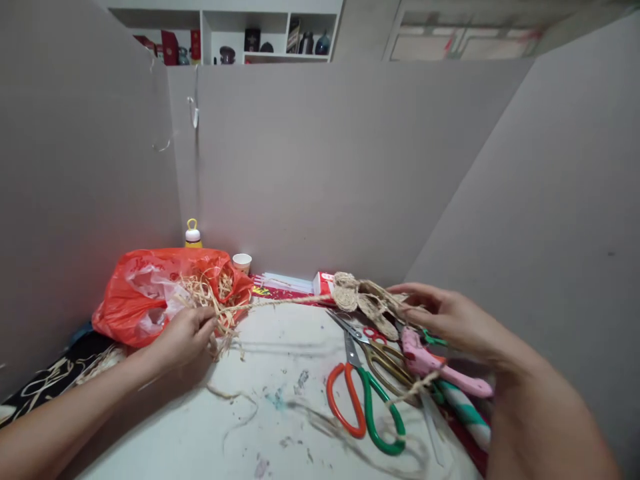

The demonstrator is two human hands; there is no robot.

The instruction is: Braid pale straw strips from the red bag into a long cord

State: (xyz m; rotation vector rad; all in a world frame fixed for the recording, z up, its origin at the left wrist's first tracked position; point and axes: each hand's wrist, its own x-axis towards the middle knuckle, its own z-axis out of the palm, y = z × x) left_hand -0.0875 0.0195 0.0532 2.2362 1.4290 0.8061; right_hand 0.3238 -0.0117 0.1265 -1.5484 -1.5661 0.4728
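Observation:
My left hand [193,333] is at the left, its fingers pinched on the end of a twisted straw cord [285,302] beside loose straw fibres. The cord runs taut to the right, up to a woven straw piece [346,293] with rounded, petal-like coils. My right hand [447,313] holds this piece from its right side, fingers curled around its straw strands. Below the piece lie scissors with one orange and one green handle [369,400], scissors with brass-coloured handles [375,363] and a pink glue gun [430,363]. A loose cord end hangs blurred over the table.
An orange-red plastic bag [125,287] full of straw slumps at the left. Behind it stand a yellow and white bottle [193,237] and a paper cup [242,262]. Grey partitions [300,167] enclose the white, stained table [270,427]. A green-striped roll [465,410] lies at the right.

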